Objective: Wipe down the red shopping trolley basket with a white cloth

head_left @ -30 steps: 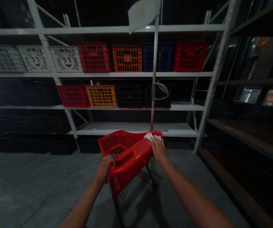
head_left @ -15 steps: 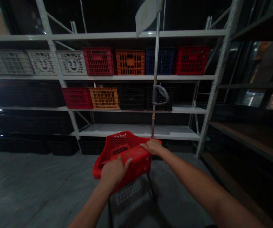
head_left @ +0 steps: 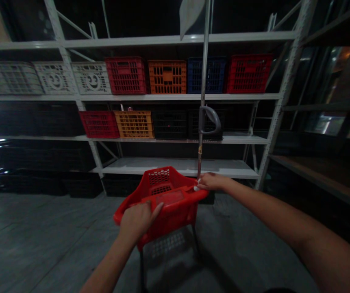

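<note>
at red cart [head_left: 170, 221] | left hand [head_left: 136, 221]: fingers wrapped over it | right hand [head_left: 210, 181] outstretched: fingers gripping white cloth [head_left: 196, 188]

1 view, from the head; looks forward and down over the near red cart [head_left: 175, 219]; faces shelving [head_left: 168, 97]

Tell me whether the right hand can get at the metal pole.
Probably yes: the right hand, though holding a white cloth, is close beside the metal pole, with nothing visible blocking it.

A dimly lit grey floor [head_left: 55, 236] is bordered along its far edge by a white rack [head_left: 168, 97] lined with coloured crates [head_left: 167, 73]; its right edge is flanked by dark shelves [head_left: 315, 180].
</note>
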`<state>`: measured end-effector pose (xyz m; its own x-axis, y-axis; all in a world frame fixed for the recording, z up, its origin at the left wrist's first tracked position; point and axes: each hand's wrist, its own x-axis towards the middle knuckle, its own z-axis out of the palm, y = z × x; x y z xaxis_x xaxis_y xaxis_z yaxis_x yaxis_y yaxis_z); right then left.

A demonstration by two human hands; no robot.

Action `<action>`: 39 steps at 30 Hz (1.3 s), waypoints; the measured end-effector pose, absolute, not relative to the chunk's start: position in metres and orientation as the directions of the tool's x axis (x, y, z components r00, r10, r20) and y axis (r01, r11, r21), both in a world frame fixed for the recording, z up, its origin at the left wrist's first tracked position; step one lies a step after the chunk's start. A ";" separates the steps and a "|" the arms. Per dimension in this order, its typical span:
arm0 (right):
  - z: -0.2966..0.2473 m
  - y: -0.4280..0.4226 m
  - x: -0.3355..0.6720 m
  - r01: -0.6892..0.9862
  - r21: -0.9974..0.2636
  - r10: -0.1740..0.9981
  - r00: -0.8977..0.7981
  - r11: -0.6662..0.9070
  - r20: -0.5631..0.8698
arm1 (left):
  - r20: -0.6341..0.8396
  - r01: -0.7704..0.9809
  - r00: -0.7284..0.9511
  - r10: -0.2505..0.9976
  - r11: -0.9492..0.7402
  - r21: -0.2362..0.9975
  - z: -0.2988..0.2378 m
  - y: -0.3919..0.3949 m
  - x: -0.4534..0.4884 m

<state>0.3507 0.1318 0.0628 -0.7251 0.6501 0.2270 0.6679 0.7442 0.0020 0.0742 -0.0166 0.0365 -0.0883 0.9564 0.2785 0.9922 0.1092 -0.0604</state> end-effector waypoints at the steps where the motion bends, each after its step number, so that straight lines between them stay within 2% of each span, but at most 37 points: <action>1: 0.067 0.136 0.345 0.672 0.040 0.657 -0.734 0.740 0.171 | 0.286 0.992 -0.085 0.954 0.108 -0.065 0.036 -0.016 0.075; 3: 0.072 0.141 0.333 0.638 0.094 0.632 -0.770 0.765 0.082 | 0.304 0.991 -0.081 0.949 0.109 -0.078 0.035 -0.014 0.075; 7: 0.071 0.146 0.319 0.639 0.110 0.636 -0.769 0.761 0.064 | 0.322 0.990 -0.063 0.945 0.101 -0.103 0.034 -0.011 0.074; 14: 0.062 0.139 0.330 0.666 0.049 0.662 -0.746 0.745 0.074 | 0.287 0.988 -0.118 0.951 0.142 -0.062 0.036 -0.008 0.068; 17: 0.047 0.126 0.338 0.723 -0.083 0.722 -0.660 0.685 0.206 | 0.273 0.989 -0.111 0.956 0.133 -0.062 0.037 -0.007 0.067; 20: 0.031 0.109 0.338 0.833 -0.230 0.830 -0.391 0.503 0.397 | 0.264 0.990 -0.115 0.957 0.133 -0.051 0.040 -0.008 0.071; 23: 0.019 0.085 0.321 0.866 -0.276 0.827 -0.235 0.416 0.510 | 0.273 0.991 -0.124 0.954 0.132 -0.010 0.043 -0.009 0.080; 27: 0.001 0.045 0.287 0.783 -0.309 0.685 -0.195 0.540 0.702 | 0.285 0.993 -0.109 0.952 0.116 -0.009 0.042 -0.007 0.089; 30: -0.023 0.024 0.282 0.696 -0.259 0.552 -0.233 0.669 0.801 | 0.283 0.994 -0.085 0.955 0.101 -0.039 0.039 -0.004 0.089; 33: -0.046 0.025 0.302 0.642 -0.227 0.465 -0.229 0.732 0.855 | 0.268 0.994 -0.083 0.960 0.099 -0.048 0.038 -0.004 0.085; 36: -0.051 0.045 0.328 0.638 -0.298 0.458 -0.097 0.710 0.884 | 0.268 0.995 -0.053 0.962 0.075 -0.072 0.038 -0.006 0.083; 39: -0.039 0.069 0.345 0.592 -0.470 0.544 0.063 0.655 0.837 | 0.281 0.994 -0.037 0.959 0.065 -0.091 0.039 -0.005 0.082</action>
<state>0.3455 0.0692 -0.0395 0.0631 0.5441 0.8366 0.5919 0.6545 -0.4704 0.0819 -0.0053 0.0385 -0.0369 0.9590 0.2810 0.9938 0.0648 -0.0908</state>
